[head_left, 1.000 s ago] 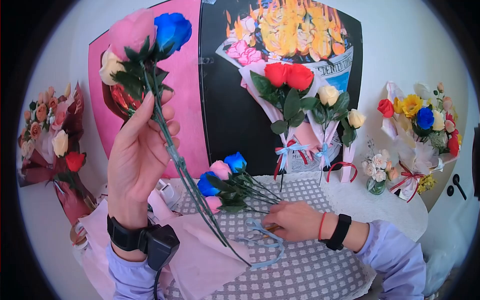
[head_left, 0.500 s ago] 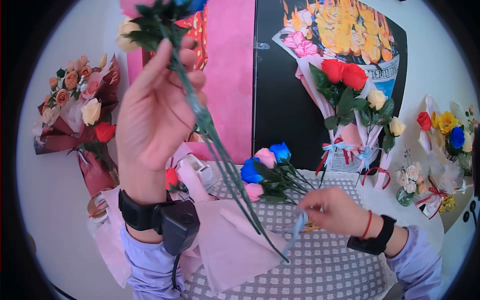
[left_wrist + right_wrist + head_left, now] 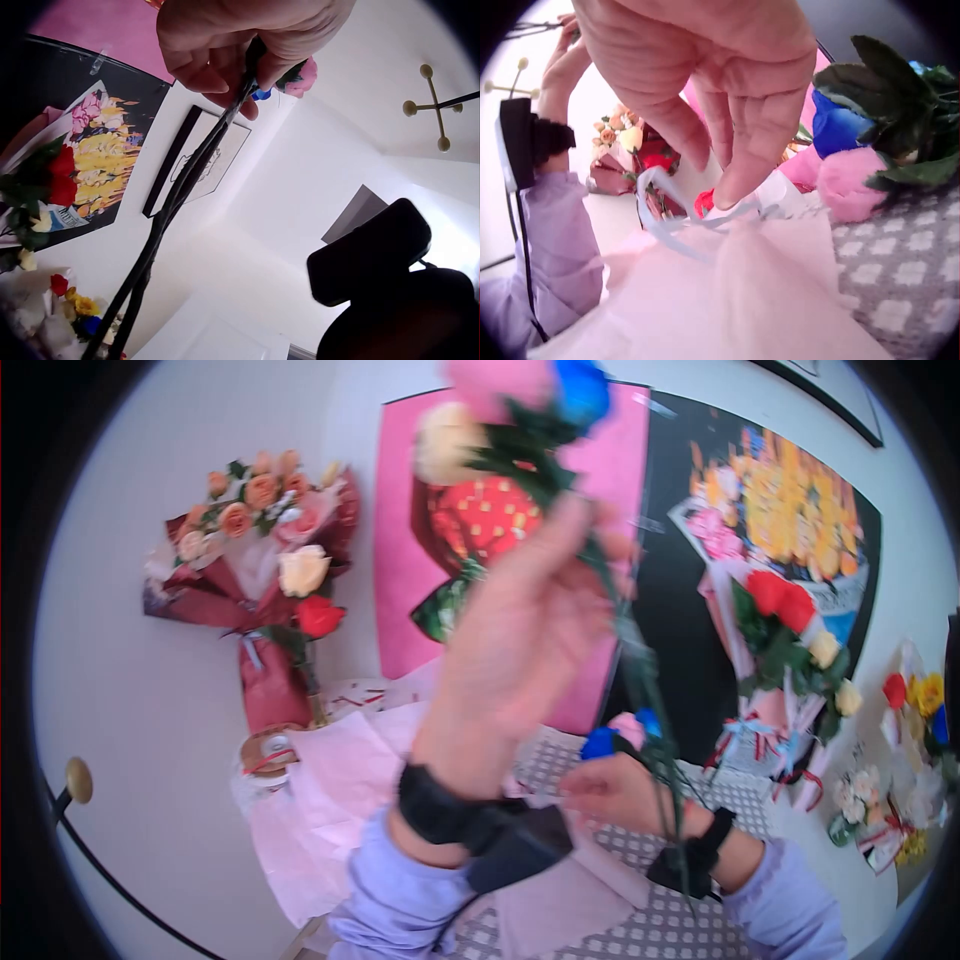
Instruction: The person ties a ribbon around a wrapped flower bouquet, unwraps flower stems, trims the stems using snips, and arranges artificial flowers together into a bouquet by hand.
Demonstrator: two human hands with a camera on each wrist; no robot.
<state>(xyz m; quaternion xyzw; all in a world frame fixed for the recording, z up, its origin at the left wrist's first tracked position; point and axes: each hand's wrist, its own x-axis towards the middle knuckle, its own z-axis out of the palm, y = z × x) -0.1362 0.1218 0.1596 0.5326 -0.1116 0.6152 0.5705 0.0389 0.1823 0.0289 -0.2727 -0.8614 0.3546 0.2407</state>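
My left hand (image 3: 525,625) grips a bunch of long-stemmed roses by the green stems (image 3: 176,187), just beneath the leaves. A pink rose (image 3: 500,385), a blue rose (image 3: 582,398) and a cream rose (image 3: 450,445) top the bunch. The stem ends hang down in front of my right forearm. My right hand (image 3: 620,795) is low over the table, beside the pink wrapping paper (image 3: 570,900). In the right wrist view its fingertips point down, apart from each other, right at a light blue ribbon (image 3: 676,244) that loops over the paper.
More blue and pink roses (image 3: 851,184) lie on the checked tablecloth (image 3: 715,920). A maroon-wrapped bouquet (image 3: 270,670) stands at the left, near a ribbon roll (image 3: 268,755). Wrapped red roses (image 3: 780,600) stand against the black poster (image 3: 690,470). Further bouquets (image 3: 915,760) stand at the right.
The head view has swung left. My left hand keeps the rose bunch raised. My right hand lifted the blue ribbon from the cloth and moved left with it toward the pink paper.
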